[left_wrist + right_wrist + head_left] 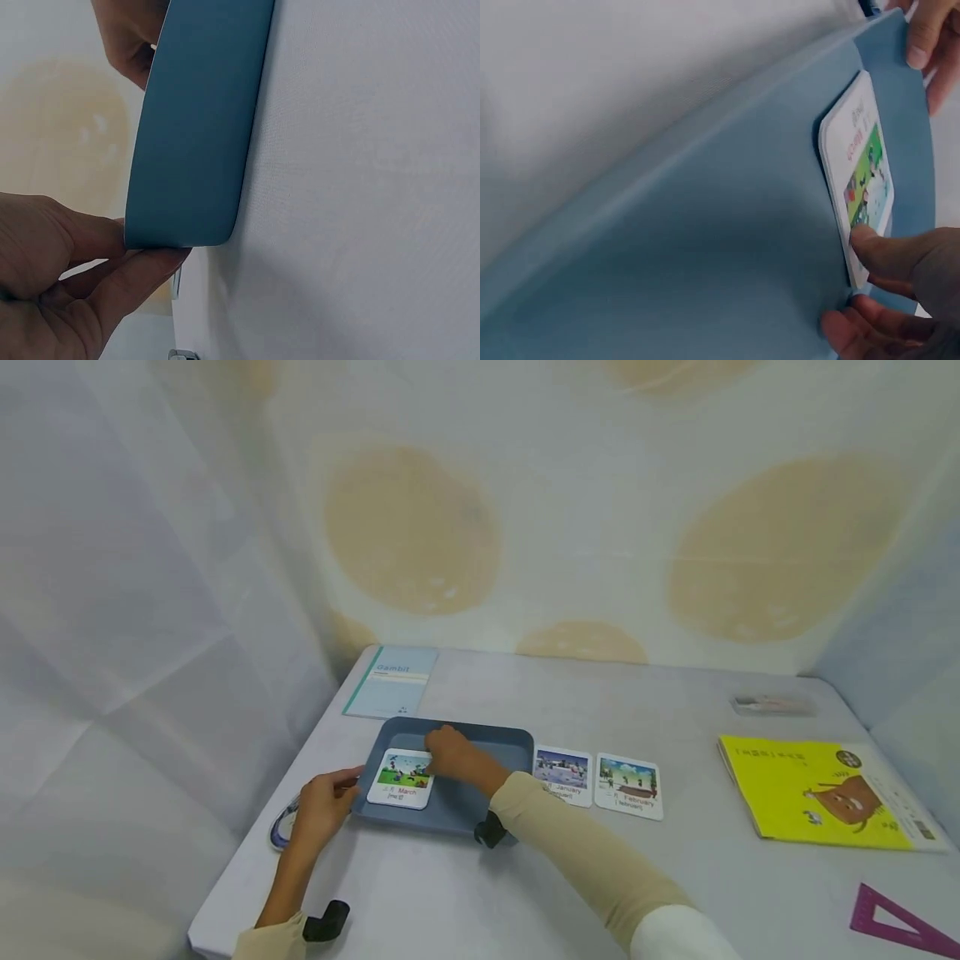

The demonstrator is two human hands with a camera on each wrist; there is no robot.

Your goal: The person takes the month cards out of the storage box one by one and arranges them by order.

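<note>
Colours and patterns on the pale grey cloth-covered table [600, 893]

The shallow plastic tray [480, 739] is slate blue; the white picture card [402, 778] in it has a green-and-blue scene with red lettering. Two white picture cards beside the tray: one [562, 775] with a bluish-purple scene, one [628, 786] with blue sky over brown. The thin booklet [392, 681] is pale blue with a teal spine edge. The picture book [810, 789] is bright yellow with a brown figure. The plastic set square [896, 922] is magenta. The backdrop sheet [570, 510] is white with large tan ovals.
</note>
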